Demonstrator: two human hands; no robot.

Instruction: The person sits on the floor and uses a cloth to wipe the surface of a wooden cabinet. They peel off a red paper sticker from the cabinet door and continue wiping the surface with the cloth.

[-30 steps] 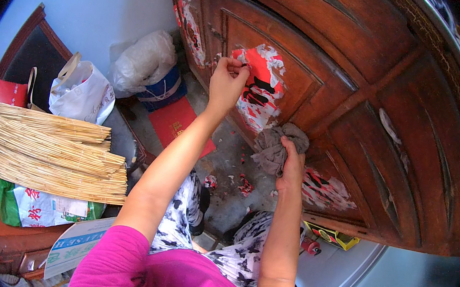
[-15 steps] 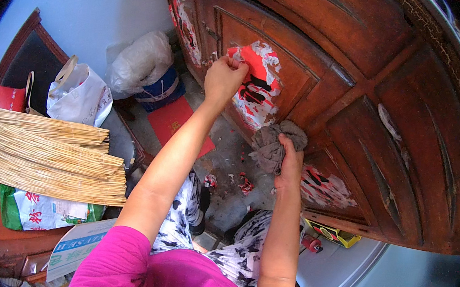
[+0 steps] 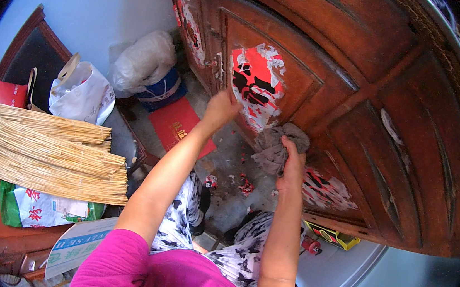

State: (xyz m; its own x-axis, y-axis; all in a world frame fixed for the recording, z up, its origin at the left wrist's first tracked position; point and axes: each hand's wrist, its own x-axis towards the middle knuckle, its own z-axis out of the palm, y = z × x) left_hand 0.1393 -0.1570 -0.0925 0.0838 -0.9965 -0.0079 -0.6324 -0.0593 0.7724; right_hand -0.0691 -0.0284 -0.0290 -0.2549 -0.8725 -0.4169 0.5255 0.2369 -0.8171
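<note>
A torn red paper with black markings [image 3: 259, 85] clings to a panel of the brown wooden door [image 3: 351, 108], its edges ragged with white shreds. At the paper's lower left edge is my left hand [image 3: 220, 111], slightly blurred, its fingers curled together; what they hold, if anything, is hidden. A crumpled grey-brown rag [image 3: 272, 148] is bunched in my right hand [image 3: 293, 167], against the door just below the paper. More torn red and white paper [image 3: 326, 188] sticks to the panel at lower right, and another scraped patch [image 3: 192, 30] is on the far left panel.
Paper scraps [image 3: 245, 187] lie on the grey floor by my feet. To the left, a bundle of thin straw-coloured stalks [image 3: 52, 153] rests beside a white bag [image 3: 82, 94]. A red sheet [image 3: 173, 123] lies before a blue bucket [image 3: 163, 89]. A yellow-edged box [image 3: 335, 236] is under the door.
My left hand has moved down from the paper's upper left corner to its lower left edge. A red strip at that corner no longer shows. My right hand stays with the rag.
</note>
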